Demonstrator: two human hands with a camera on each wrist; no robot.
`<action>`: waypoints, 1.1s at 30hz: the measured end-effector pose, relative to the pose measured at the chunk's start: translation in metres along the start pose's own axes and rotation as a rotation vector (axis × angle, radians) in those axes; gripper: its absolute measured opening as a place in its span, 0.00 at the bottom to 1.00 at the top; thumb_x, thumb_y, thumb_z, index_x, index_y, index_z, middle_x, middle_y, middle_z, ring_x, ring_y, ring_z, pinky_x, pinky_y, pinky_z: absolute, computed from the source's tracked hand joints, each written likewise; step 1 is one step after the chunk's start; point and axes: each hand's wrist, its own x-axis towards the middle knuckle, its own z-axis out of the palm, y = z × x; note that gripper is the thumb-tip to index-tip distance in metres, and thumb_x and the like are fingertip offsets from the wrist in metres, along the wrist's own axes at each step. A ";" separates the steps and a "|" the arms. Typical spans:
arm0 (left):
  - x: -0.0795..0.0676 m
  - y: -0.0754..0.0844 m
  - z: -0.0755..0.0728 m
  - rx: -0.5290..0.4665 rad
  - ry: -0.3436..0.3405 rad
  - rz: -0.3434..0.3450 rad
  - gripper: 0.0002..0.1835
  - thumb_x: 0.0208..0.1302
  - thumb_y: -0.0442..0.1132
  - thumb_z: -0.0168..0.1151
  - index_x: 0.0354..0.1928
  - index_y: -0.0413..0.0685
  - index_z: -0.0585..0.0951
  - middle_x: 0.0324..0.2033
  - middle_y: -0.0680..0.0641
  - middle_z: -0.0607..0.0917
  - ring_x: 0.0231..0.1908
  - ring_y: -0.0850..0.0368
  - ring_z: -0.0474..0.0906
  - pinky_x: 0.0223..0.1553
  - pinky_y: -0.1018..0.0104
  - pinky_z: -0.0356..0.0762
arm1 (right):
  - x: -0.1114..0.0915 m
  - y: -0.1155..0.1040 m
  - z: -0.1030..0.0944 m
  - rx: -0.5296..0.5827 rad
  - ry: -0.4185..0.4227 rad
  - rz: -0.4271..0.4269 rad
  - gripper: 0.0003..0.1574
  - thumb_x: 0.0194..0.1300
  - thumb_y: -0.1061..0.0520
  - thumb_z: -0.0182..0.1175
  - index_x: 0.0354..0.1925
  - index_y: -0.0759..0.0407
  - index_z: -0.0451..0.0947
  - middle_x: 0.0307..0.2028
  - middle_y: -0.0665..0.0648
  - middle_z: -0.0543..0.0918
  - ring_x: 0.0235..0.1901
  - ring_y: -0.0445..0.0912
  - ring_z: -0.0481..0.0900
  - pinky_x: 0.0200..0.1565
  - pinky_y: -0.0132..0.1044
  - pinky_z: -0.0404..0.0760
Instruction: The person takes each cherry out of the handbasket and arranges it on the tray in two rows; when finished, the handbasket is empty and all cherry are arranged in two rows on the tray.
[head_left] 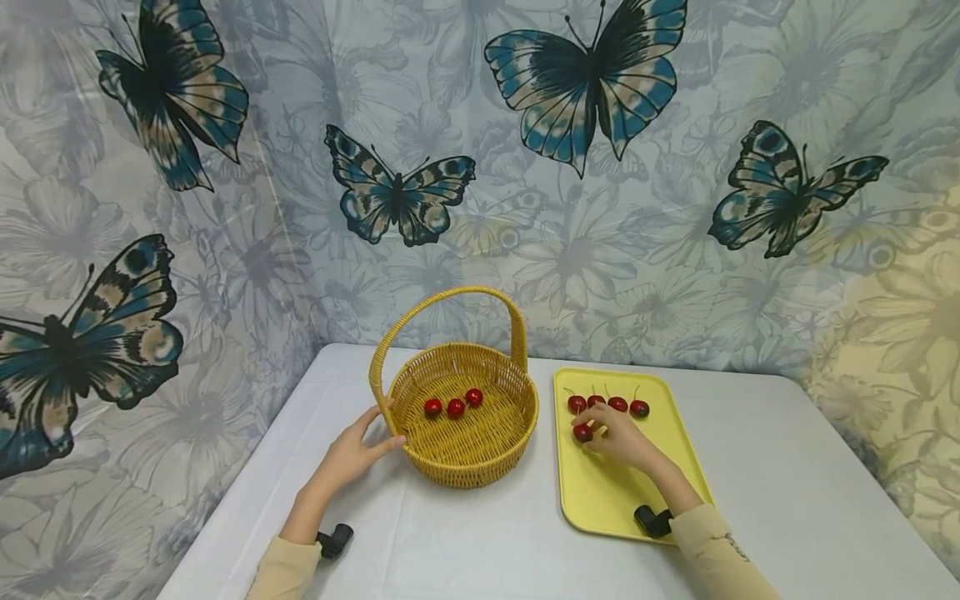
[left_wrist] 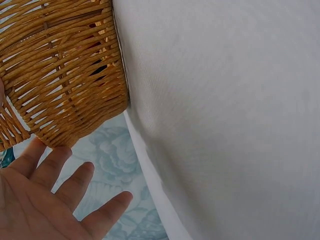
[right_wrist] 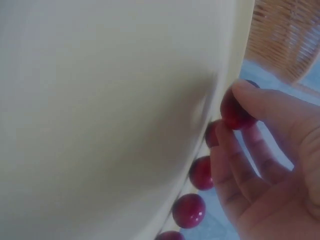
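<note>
One dark-red cherry (right_wrist: 239, 105) sits pinched between the thumb and fingertips of the right hand (head_left: 615, 435), the remaining fingers loosely bent; from where I stand I can't fairly tell whether that cherry is lifted off the tray or just resting on it. The yellow tray (head_left: 600, 500) lies beneath the hand, and just beyond the fingers sit four more cherries (head_left: 617, 404) in a rough row, thin stems showing, so that makes five over the tray counting the held one. Left of that hand, across a strip of white table (head_left: 546, 542), stands one round woven basket (head_left: 465, 477) with a single arched handle (head_left: 472, 291); three cherries (head_left: 456, 408) lie inside it, eight in all. The left hand (head_left: 358, 450) is spread at the basket's near-left side, fingers fairly straight and touching the weave by the handle's foot, thumb at the rim. Behind each hand there's a black wrist device (head_left: 335, 542) and a beige sleeve (head_left: 285, 571). Past both hands hangs a flowered backdrop (head_left: 570, 258) bearing five large blue butterflies (head_left: 397, 192).
</note>
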 end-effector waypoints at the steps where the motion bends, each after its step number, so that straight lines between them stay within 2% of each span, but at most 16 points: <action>1: 0.000 0.000 0.000 -0.003 0.000 -0.003 0.40 0.52 0.65 0.61 0.67 0.71 0.60 0.67 0.40 0.62 0.64 0.34 0.59 0.57 0.33 0.60 | 0.000 0.000 0.000 -0.001 -0.004 -0.002 0.20 0.50 0.67 0.68 0.44 0.60 0.79 0.44 0.61 0.76 0.38 0.52 0.78 0.32 0.30 0.78; 5: -0.001 0.000 0.001 -0.014 -0.002 -0.013 0.39 0.53 0.64 0.62 0.67 0.71 0.60 0.67 0.40 0.62 0.64 0.34 0.58 0.57 0.32 0.59 | 0.000 -0.001 0.000 -0.014 -0.030 -0.009 0.19 0.50 0.67 0.68 0.43 0.60 0.79 0.43 0.60 0.76 0.38 0.52 0.78 0.33 0.30 0.78; 9: -0.001 0.000 0.001 -0.015 -0.005 -0.014 0.40 0.52 0.66 0.61 0.67 0.73 0.59 0.68 0.40 0.61 0.65 0.35 0.58 0.57 0.32 0.59 | 0.000 0.000 0.000 -0.025 -0.051 -0.013 0.19 0.50 0.67 0.68 0.43 0.61 0.79 0.43 0.60 0.76 0.38 0.52 0.78 0.33 0.30 0.79; 22: 0.000 -0.001 0.000 -0.004 0.001 0.003 0.41 0.51 0.68 0.60 0.67 0.72 0.59 0.67 0.40 0.62 0.64 0.35 0.59 0.57 0.33 0.60 | -0.003 -0.002 -0.004 -0.022 -0.069 0.002 0.21 0.51 0.63 0.68 0.46 0.61 0.77 0.45 0.61 0.75 0.39 0.53 0.78 0.34 0.32 0.79; 29: 0.000 -0.001 0.000 -0.008 0.000 -0.005 0.40 0.53 0.64 0.61 0.68 0.71 0.60 0.67 0.40 0.62 0.64 0.34 0.59 0.57 0.33 0.60 | -0.002 -0.014 -0.012 -0.060 -0.048 -0.018 0.22 0.54 0.61 0.67 0.49 0.62 0.76 0.46 0.61 0.77 0.40 0.54 0.78 0.40 0.48 0.78; 33: 0.000 -0.001 0.001 -0.009 -0.001 -0.001 0.40 0.53 0.63 0.62 0.68 0.70 0.60 0.67 0.40 0.62 0.64 0.34 0.59 0.57 0.33 0.59 | 0.001 -0.021 -0.015 -0.073 -0.039 -0.051 0.21 0.56 0.60 0.65 0.49 0.63 0.76 0.46 0.62 0.77 0.40 0.56 0.77 0.39 0.50 0.78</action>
